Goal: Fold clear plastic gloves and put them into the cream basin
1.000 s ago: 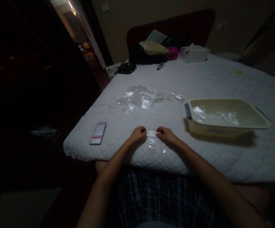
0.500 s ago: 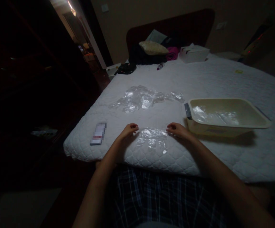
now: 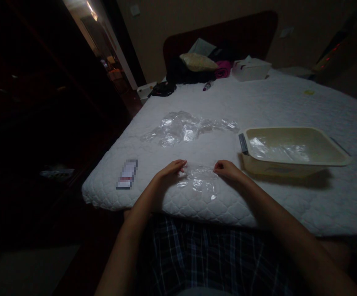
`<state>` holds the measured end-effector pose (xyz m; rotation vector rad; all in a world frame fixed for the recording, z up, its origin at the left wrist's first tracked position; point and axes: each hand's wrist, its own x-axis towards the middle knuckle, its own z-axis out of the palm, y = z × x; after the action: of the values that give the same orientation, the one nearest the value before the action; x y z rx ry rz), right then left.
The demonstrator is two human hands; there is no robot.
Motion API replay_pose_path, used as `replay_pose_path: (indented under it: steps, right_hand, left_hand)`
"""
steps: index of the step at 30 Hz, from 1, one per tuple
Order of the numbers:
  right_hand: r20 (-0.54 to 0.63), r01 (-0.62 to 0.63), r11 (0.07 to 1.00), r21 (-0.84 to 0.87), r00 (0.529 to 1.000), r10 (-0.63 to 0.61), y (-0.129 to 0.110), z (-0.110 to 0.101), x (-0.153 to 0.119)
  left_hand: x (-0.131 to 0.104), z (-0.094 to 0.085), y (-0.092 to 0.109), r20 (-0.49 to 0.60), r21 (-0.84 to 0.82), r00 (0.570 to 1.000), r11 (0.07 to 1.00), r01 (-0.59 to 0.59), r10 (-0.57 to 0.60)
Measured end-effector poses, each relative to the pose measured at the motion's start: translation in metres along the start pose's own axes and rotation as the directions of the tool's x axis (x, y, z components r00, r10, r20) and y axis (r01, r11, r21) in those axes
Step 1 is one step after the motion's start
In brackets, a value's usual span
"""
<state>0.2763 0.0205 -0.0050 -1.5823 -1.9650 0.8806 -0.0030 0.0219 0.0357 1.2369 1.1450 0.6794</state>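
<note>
A clear plastic bag [image 3: 198, 185] lies crinkled on the white quilted mattress [image 3: 258, 201], close to its front edge. My left hand [image 3: 176, 167] pinches the bag's far left corner between thumb and fingers. At the far right corner, my right hand [image 3: 226, 169] is closed on the same film, fingertips pressed together. The bag's far edge is slightly raised between the hands, while its near part rests on the mattress. Beyond them, several more clear bags [image 3: 181, 127] lie in a loose, shiny heap.
To the right stands a cream plastic basin [image 3: 289, 166] with grey handles and clear plastic inside. A blurred-out phone-like object [image 3: 127, 174] lies at left. A pillow [image 3: 198, 61], dark cloth, a magenta roll [image 3: 223, 69] and a white box [image 3: 251, 68] sit near the headboard [image 3: 221, 35].
My left hand has moved a little to the right, bringing both hands closer together. The far edge of the bag has bunched and lifted slightly between them.
</note>
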Motion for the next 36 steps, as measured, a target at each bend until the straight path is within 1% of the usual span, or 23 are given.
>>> replay_pose_path:
  steps: [6,8,10,13,15,17,20,23,25,27,29,31,33,36]
  right_hand:
    - [-0.011,0.02,0.992,0.125,1.0,-0.019,0.001,0.001,-0.003]
    - [-0.014,0.033,0.988,0.15,0.999,-0.031,0.0,0.001,-0.004]
    - [-0.016,0.047,0.986,0.158,0.999,-0.045,0.0,0.0,-0.004]
    - [-0.004,0.055,0.986,0.159,0.998,-0.055,-0.001,-0.001,-0.004]
    - [0.012,0.035,0.988,0.151,0.999,-0.037,-0.005,-0.002,-0.004]
    - [0.027,0.004,0.987,0.162,1.0,-0.008,-0.009,-0.004,-0.006]
    - [0.078,-0.072,0.966,0.25,0.995,0.054,-0.014,-0.008,-0.007]
    - [0.145,-0.164,0.925,0.342,0.982,0.121,-0.014,-0.01,-0.008]
    - [0.155,-0.168,0.897,0.41,0.982,0.113,-0.013,-0.009,-0.009]
    - [0.144,-0.143,0.868,0.475,0.986,0.083,-0.012,-0.005,-0.01]
    - [0.123,-0.124,0.854,0.505,0.99,0.071,-0.011,0.0,-0.011]
    - [0.093,-0.118,0.871,0.476,0.992,0.084,-0.009,0.005,-0.011]
    - [0.046,-0.097,0.909,0.406,0.995,0.086,-0.006,0.009,-0.009]
    - [-0.017,-0.037,0.963,0.267,0.999,0.043,-0.001,0.011,-0.006]
  left_hand:
    - [0.003,0.006,-0.006,0.04,0.019,0.998,0.999,-0.045,0.044]
    - [0.004,0.007,-0.008,0.044,-0.001,0.998,0.999,-0.051,0.051]
    - [0.005,0.009,-0.011,0.026,-0.041,0.998,0.997,-0.059,0.06]
    - [0.008,0.012,-0.016,-0.033,-0.08,0.997,0.994,-0.076,0.074]
    - [0.01,0.013,-0.019,-0.068,-0.101,0.994,0.991,-0.088,0.081]
    - [0.012,0.013,-0.02,-0.072,-0.116,0.993,0.988,-0.103,0.095]
    - [0.012,0.011,-0.022,-0.064,-0.114,0.992,0.986,-0.119,0.113]
    - [0.011,0.009,-0.022,-0.08,-0.091,0.991,0.989,-0.113,0.106]
    - [0.011,0.009,-0.022,-0.09,-0.082,0.991,0.991,-0.107,0.1]
    - [0.011,0.01,-0.022,-0.093,-0.089,0.99,0.99,-0.112,0.104]
    - [0.01,0.011,-0.022,-0.081,-0.1,0.991,0.988,-0.115,0.107]
    - [0.01,0.009,-0.022,-0.053,-0.117,0.993,0.987,-0.111,0.105]
    - [0.009,0.006,-0.022,-0.011,-0.13,0.995,0.987,-0.098,0.097]
    - [0.008,-0.001,-0.02,0.035,-0.137,0.999,0.99,-0.029,0.035]
